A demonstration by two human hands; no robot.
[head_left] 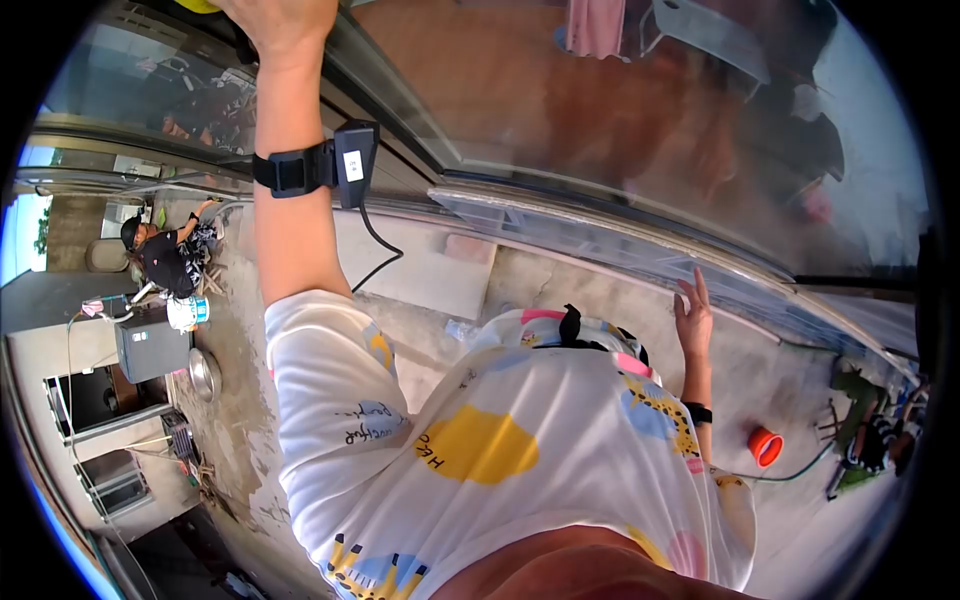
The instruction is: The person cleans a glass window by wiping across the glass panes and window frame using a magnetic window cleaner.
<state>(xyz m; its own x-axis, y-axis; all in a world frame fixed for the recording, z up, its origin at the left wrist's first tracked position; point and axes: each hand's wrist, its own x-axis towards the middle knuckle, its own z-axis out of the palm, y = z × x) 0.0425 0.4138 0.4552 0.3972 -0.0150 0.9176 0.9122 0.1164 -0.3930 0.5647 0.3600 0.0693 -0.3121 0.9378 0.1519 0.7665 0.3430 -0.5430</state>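
My left hand is raised high against the window frame, and the picture's top edge cuts off its fingers. Beside it shows a bit of a yellow thing; I cannot make out its kind or whether I grip it. A black strap with a small box and a cable sits on my left forearm. My right hand hangs lower at the right, fingers apart and holding nothing. It is close to the lower edge of the large glass window, and I cannot tell whether it touches.
An orange-red bucket stands on the concrete at right, near a green hose. One person sits at far right, another at left. A white bucket, grey cabinet and metal basin stand at left.
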